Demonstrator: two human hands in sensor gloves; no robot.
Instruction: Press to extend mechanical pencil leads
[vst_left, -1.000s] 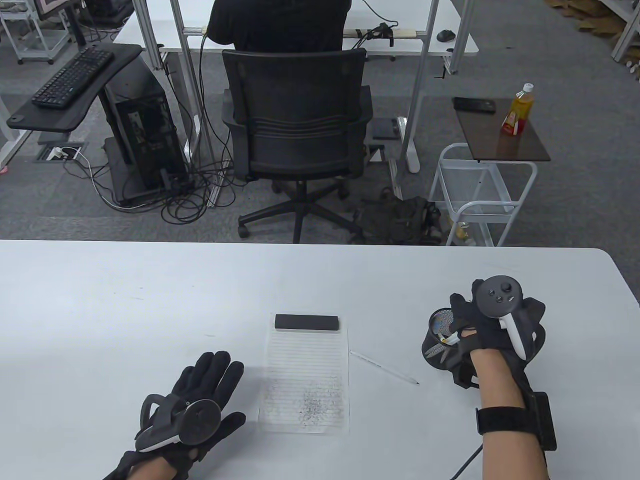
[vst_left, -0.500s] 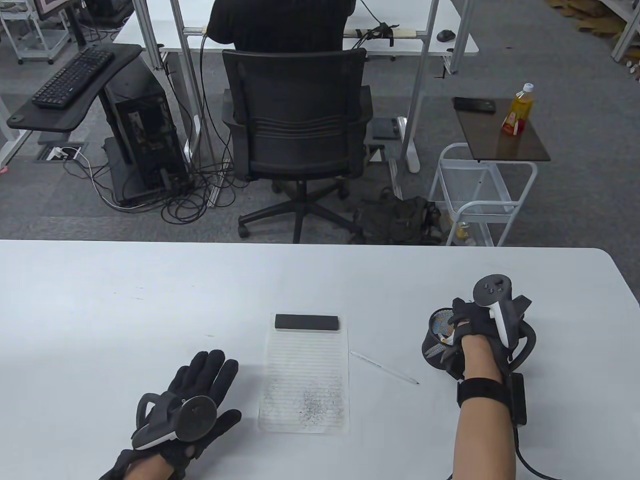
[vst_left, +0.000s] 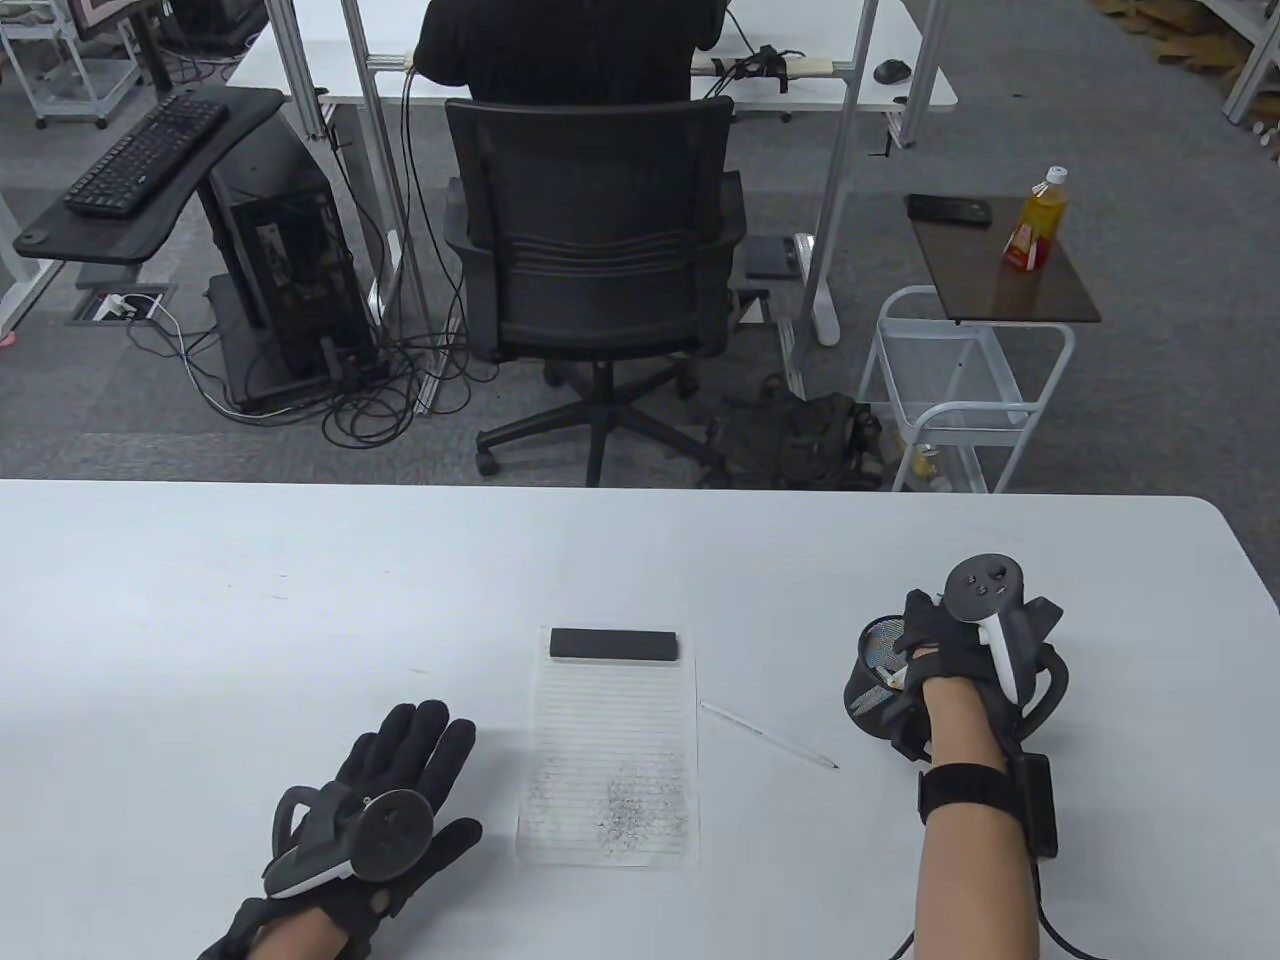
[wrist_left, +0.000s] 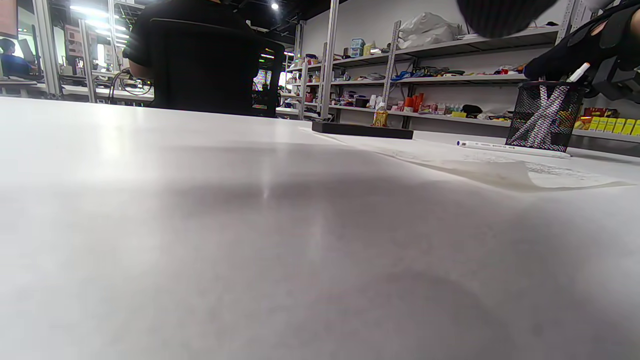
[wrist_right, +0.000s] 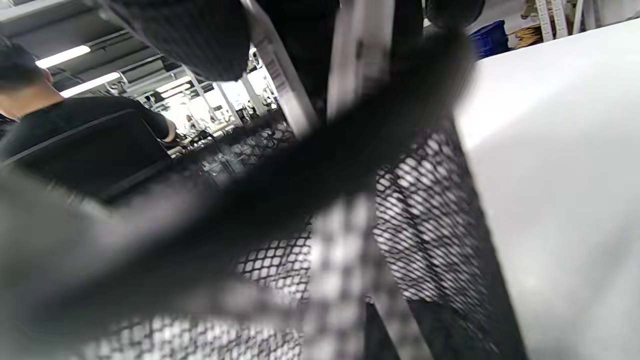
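A black mesh pen cup (vst_left: 865, 700) with several pencils stands at the table's right; it also shows in the left wrist view (wrist_left: 542, 120) and fills the right wrist view (wrist_right: 425, 225). My right hand (vst_left: 915, 650) is over its rim, fingers pinching the top of a white pencil (vst_left: 895, 680) that stands in the cup; its end (wrist_left: 578, 71) sticks up under the fingers. A second white mechanical pencil (vst_left: 768, 735) lies on the table between the cup and a lined paper sheet (vst_left: 610, 760) with scribbles. My left hand (vst_left: 440, 770) rests flat and open, left of the paper.
A black rectangular block (vst_left: 613, 645) lies across the top of the paper. The table's far edge (vst_left: 600, 490) runs behind, with an office chair and a seated person beyond it. The table's right corner is near the cup.
My right forearm swung left and the hand settled lower over the cup; the white pencil end sits a little lower. My left hand drew slightly back and stayed flat.
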